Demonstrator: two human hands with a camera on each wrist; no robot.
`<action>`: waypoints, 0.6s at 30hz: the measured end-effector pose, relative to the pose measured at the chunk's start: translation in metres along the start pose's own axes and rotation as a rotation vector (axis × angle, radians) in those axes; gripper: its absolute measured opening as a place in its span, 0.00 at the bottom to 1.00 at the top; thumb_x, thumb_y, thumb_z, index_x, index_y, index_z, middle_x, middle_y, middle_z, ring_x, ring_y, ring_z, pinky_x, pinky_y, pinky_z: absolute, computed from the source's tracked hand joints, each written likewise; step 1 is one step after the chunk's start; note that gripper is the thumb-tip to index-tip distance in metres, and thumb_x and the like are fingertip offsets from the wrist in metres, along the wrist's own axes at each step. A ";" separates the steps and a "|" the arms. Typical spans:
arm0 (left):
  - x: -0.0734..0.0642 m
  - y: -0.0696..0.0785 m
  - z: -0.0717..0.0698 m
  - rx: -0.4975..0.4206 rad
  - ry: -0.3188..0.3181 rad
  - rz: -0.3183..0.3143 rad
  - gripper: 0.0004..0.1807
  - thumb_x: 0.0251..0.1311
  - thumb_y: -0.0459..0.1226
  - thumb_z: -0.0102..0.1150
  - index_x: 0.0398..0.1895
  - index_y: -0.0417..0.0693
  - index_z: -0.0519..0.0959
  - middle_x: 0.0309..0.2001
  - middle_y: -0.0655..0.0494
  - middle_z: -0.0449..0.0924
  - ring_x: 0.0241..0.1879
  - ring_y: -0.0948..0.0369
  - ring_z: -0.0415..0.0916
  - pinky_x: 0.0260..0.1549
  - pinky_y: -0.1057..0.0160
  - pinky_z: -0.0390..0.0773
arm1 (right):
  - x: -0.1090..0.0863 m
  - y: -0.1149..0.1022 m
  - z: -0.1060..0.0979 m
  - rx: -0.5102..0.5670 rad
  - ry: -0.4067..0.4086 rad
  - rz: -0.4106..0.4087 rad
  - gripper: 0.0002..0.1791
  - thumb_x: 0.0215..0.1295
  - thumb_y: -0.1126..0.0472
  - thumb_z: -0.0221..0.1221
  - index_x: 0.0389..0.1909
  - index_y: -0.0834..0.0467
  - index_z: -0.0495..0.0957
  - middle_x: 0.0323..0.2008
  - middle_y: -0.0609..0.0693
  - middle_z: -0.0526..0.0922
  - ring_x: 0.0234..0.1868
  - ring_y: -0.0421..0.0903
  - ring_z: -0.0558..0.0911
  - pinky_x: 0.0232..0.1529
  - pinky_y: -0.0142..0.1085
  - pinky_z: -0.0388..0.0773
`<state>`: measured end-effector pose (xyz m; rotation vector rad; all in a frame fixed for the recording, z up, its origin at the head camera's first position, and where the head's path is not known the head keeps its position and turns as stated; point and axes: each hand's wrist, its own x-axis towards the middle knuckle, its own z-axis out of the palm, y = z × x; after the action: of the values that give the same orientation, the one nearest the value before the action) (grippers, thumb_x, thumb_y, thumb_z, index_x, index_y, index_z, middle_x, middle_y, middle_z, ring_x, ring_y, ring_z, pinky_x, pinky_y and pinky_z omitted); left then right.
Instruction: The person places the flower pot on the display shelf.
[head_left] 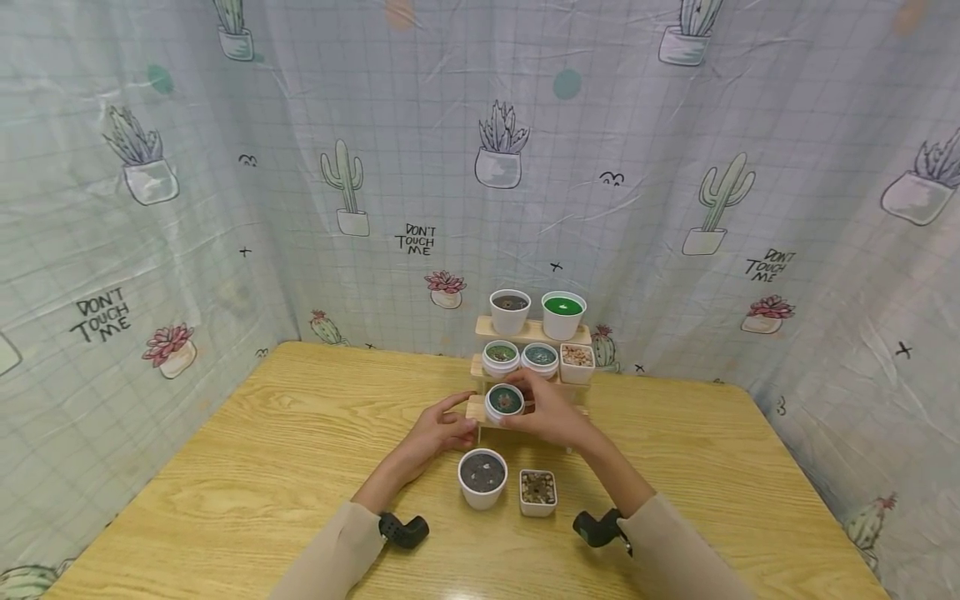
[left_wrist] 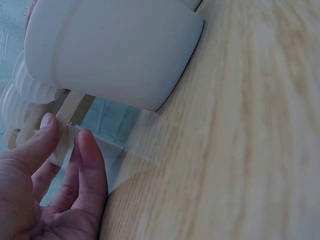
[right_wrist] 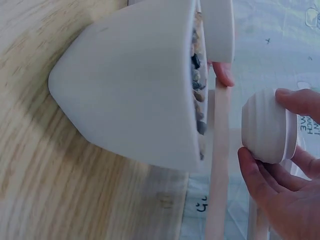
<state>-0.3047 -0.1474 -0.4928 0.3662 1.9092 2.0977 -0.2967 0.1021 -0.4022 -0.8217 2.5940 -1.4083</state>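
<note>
My right hand (head_left: 553, 412) holds a small white ribbed pot (right_wrist: 265, 127) with a dark green top, thumb on one side and fingers on the other. In the right wrist view a narrow gap shows between this pot and the lowest wooden plank (right_wrist: 218, 165) of a three-tier stand. My left hand (head_left: 437, 432) grips the left end of that stand (head_left: 476, 408). In the left wrist view its thumb lies at the plank's end, with the fingers around the clear support (left_wrist: 102, 150).
In front of the stand are a round white pot (head_left: 482, 477) with grey filling and a square pot (head_left: 537, 493) of pebbles. Three small pots, including a square one (head_left: 577, 360), line the middle tier. A grey-topped pot (head_left: 510, 313) and a green-topped pot (head_left: 562, 317) stand on top.
</note>
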 end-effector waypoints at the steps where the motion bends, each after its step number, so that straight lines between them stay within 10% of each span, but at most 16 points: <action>1: 0.000 0.000 0.000 0.000 0.001 -0.001 0.39 0.71 0.35 0.63 0.81 0.48 0.58 0.43 0.49 0.86 0.39 0.62 0.84 0.44 0.63 0.88 | 0.000 0.000 0.001 -0.003 0.004 0.001 0.33 0.58 0.63 0.74 0.62 0.62 0.71 0.56 0.60 0.82 0.57 0.56 0.83 0.59 0.48 0.84; 18: -0.001 0.000 0.002 0.003 0.006 0.001 0.38 0.71 0.35 0.63 0.81 0.48 0.59 0.39 0.53 0.85 0.38 0.61 0.84 0.43 0.63 0.88 | 0.005 0.001 0.014 -0.026 0.033 -0.002 0.33 0.57 0.62 0.75 0.61 0.61 0.72 0.55 0.57 0.82 0.55 0.51 0.83 0.57 0.46 0.85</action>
<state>-0.3032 -0.1463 -0.4926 0.3620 1.9158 2.0998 -0.2972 0.0900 -0.4101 -0.8107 2.6419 -1.4035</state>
